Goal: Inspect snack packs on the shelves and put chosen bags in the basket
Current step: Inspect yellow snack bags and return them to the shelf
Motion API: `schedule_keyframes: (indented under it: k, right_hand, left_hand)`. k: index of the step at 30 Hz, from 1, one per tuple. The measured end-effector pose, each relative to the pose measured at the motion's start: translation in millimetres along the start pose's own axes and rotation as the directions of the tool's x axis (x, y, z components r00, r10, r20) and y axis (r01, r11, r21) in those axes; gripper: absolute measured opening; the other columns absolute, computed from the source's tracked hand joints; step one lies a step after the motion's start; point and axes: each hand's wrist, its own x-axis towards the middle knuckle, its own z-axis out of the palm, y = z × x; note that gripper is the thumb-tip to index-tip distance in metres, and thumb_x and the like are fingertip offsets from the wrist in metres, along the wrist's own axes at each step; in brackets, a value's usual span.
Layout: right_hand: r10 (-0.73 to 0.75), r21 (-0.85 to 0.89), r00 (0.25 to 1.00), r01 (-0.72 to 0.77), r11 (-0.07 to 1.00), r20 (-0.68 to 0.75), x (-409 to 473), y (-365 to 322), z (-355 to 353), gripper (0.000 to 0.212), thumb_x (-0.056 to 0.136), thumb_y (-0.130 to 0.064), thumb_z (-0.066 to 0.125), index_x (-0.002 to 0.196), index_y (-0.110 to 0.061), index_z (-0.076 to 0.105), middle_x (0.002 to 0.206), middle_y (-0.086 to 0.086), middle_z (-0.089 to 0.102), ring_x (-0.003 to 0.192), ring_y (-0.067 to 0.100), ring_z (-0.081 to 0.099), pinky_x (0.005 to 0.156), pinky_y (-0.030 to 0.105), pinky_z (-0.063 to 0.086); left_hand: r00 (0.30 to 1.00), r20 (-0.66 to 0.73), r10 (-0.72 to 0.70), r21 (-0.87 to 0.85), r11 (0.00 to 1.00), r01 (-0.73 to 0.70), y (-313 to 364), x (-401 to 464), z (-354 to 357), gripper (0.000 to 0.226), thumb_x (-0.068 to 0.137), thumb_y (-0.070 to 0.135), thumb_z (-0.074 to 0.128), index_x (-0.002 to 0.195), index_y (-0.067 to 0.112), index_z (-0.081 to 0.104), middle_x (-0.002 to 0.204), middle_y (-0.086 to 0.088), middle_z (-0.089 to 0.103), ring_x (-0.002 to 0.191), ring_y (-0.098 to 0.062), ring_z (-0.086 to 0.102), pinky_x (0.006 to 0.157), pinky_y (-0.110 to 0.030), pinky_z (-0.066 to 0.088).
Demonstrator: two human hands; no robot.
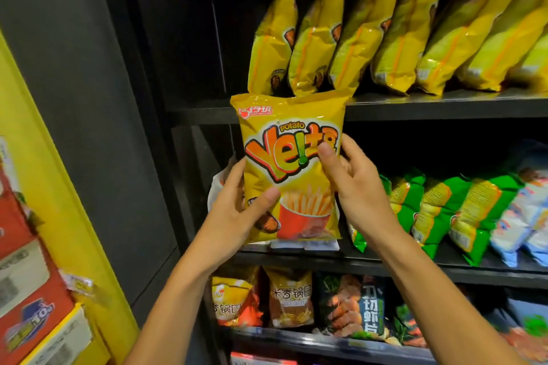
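Yellow fries bag (pixel 292 169), gripped by left hand (pixel 237 210) and right hand (pixel 353 184), hides shelf (pixel 415 108) bags behind.

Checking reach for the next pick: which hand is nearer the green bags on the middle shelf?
Right. The right hand grips the yellow bag just left of the green bags; the left hand holds its far side.

head-worn camera, facing forward at dark shelves (pixel 415 108) (close range), wide-angle
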Motion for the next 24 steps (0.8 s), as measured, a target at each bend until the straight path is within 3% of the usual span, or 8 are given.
schedule_keyframes:
  k: [4,8,11,13,16,18,20,24]
  right_hand:
    - [-0.033,0.004,0.996,0.032,0.999,0.087,18,-18,7,0.052,0.096,-0.036,0.052,0.144,-0.017,0.051,0.123,-0.006,0.075,0.112,0.011,0.072,0.083,0.021,0.058]
    - [-0.103,-0.057,0.993,0.107,0.993,0.065,43,-36,19,0.037,0.098,-0.038,0.053,0.127,-0.019,0.065,0.115,-0.007,0.077,0.109,0.010,0.072,0.089,0.027,0.057]
    - [-0.156,-0.093,0.988,0.157,0.983,0.020,65,-46,27,0.048,0.099,-0.048,0.059,0.134,-0.016,0.064,0.128,-0.002,0.073,0.124,0.017,0.065,0.109,0.048,0.050]
    - [-0.162,-0.092,0.987,0.161,0.983,-0.001,78,-50,33,0.063,0.097,-0.054,0.062,0.143,-0.011,0.056,0.136,0.001,0.068,0.130,0.018,0.061,0.112,0.049,0.048]
    - [-0.142,-0.105,0.990,0.142,0.984,0.001,90,-55,41,0.079,0.092,-0.061,0.060,0.151,-0.010,0.047,0.142,0.003,0.063,0.132,0.016,0.060,0.111,0.045,0.050]
    - [-0.155,-0.100,0.987,0.158,0.982,0.035,97,-55,44,0.063,0.099,-0.053,0.056,0.146,-0.011,0.052,0.133,0.001,0.069,0.123,0.012,0.065,0.102,0.035,0.056]
    - [-0.160,-0.067,0.982,0.167,0.984,0.097,104,-56,47,0.047,0.103,-0.042,0.051,0.141,-0.014,0.056,0.124,-0.003,0.073,0.114,0.007,0.069,0.091,0.024,0.058]
    - [-0.187,-0.183,0.963,0.222,0.958,0.193,124,-56,42,0.064,0.096,-0.064,0.054,0.151,-0.031,0.048,0.143,-0.010,0.061,0.131,0.005,0.057,0.111,0.034,0.048]
  left_hand:
    - [0.996,-0.053,0.073,-0.043,0.996,-0.076,23,13,-9,0.050,0.093,0.028,0.058,0.142,0.025,0.050,0.130,0.007,0.071,0.118,-0.014,0.069,0.083,-0.026,0.060]
    - [0.990,-0.066,0.124,-0.040,0.991,-0.127,48,28,-19,0.051,0.091,0.031,0.058,0.141,0.024,0.051,0.128,0.006,0.072,0.118,-0.016,0.070,0.089,-0.031,0.061]
    - [0.988,-0.021,0.153,-0.038,0.987,-0.153,62,41,-32,0.067,0.086,0.046,0.067,0.146,0.026,0.045,0.136,0.005,0.067,0.125,-0.017,0.065,0.096,-0.035,0.058]
    - [0.989,0.045,0.140,-0.033,0.990,-0.139,71,48,-41,0.087,0.079,0.057,0.079,0.151,0.029,0.039,0.143,0.004,0.063,0.129,-0.018,0.062,0.099,-0.036,0.057]
    - [0.988,0.089,0.130,0.022,0.991,-0.132,80,58,-53,0.079,0.088,0.035,0.079,0.153,0.031,0.034,0.145,0.005,0.060,0.132,-0.018,0.060,0.103,-0.036,0.055]
    - [0.986,0.084,0.142,0.051,0.988,-0.147,86,62,-59,0.070,0.094,0.016,0.073,0.152,0.028,0.036,0.143,0.005,0.063,0.130,-0.018,0.062,0.104,-0.036,0.054]
    - [0.985,0.043,0.166,0.058,0.984,-0.168,89,64,-63,0.063,0.091,0.011,0.069,0.147,0.024,0.044,0.137,0.002,0.067,0.125,-0.018,0.066,0.098,-0.034,0.058]
    - [0.955,-0.151,0.254,0.070,0.967,-0.246,95,68,-72,0.057,0.085,0.020,0.075,0.138,0.022,0.053,0.126,0.003,0.073,0.116,-0.017,0.071,0.092,-0.037,0.061]
